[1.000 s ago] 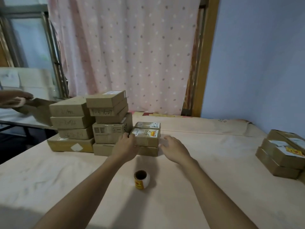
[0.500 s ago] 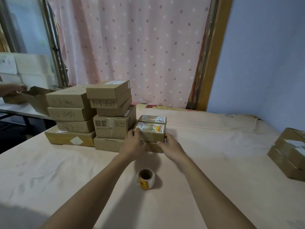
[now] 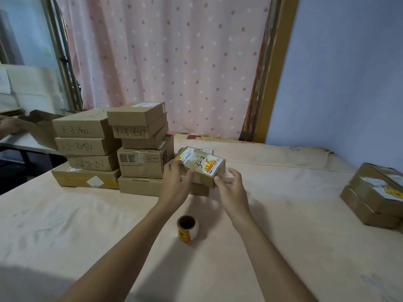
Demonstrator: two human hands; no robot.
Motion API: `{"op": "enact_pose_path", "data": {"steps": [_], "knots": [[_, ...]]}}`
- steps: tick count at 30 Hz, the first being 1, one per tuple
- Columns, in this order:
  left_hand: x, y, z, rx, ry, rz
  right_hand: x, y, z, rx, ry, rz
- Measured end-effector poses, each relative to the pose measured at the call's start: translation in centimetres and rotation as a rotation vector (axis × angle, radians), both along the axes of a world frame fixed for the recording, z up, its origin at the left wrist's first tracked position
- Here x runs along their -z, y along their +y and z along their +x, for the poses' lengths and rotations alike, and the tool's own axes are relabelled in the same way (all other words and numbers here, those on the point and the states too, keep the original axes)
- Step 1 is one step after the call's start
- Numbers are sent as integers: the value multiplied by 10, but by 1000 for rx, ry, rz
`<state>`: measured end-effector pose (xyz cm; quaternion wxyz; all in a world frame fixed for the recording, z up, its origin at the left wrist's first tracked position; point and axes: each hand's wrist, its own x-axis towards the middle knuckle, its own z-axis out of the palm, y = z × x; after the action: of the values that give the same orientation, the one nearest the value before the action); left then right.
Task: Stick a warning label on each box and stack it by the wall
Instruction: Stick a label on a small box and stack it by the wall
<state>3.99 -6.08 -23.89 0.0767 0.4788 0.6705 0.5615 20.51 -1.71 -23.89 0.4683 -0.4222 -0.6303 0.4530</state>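
- The small box [image 3: 200, 165] is up in both hands at mid-counter. It is lifted clear of the flat carton under it and tipped so that its top face leans toward the person.
- The left hand [image 3: 176, 179] has its fingers curled over the box's left near edge. The right hand [image 3: 231, 186] pinches the near right corner between thumb and fingertips.
- The box's long axis runs across the scene, left to right, so each hand has one end.
- What matters for the next move: the stack by the wall [image 3: 375, 192] lies well off to the right against the blue wall [image 3: 349, 83]. That makes the right hand the nearer one, and I judge the box must travel end-first that way.
- The label roll [image 3: 187, 228] stands near, on the counter [image 3: 283, 247], between the two forearms and apart from both.
- A yellow-and-orange sticker already shows at the box's right end. Whether it came off that roll I cannot tell.
- Counted: one box in hand, one roll, two working hands.
- The pile [image 3: 113, 149] on the left has nine boxes I can make out in two columns, four and five. One more small box peeks out behind the held one.
- The right stack shows at least two boxes, maybe three, since the frame edge cuts it off.
- At far left another person's hand [image 3: 8, 127] is at an open carton [image 3: 41, 127].
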Motion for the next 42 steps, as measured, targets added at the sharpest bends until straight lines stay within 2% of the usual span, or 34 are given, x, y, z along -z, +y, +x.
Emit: {"op": "enact_pose_path", "data": {"steps": [5,8,12,16,20,27,33,38,42], "knots": [[-5,-10,28,59,-31,98,0,-20,33,-50,206,-236],[-7,-13,50,143,-45,84,0,-34,55,-41,242,-255],[3,-14,73,254,-102,2,9,-50,84,52,277,-269],[19,-14,104,407,-246,-89,19,-70,106,36,340,-340],[35,-15,131,402,-241,-218,36,-76,121,84,256,-371],[42,-38,143,385,-82,-267,51,-86,143,63,161,-412],[42,-83,115,444,34,-150,52,-94,146,122,158,-296],[40,-125,61,271,453,-31,47,-101,127,11,70,-128],[50,-131,29,66,718,-215,48,-110,96,-160,-48,-57]]}}
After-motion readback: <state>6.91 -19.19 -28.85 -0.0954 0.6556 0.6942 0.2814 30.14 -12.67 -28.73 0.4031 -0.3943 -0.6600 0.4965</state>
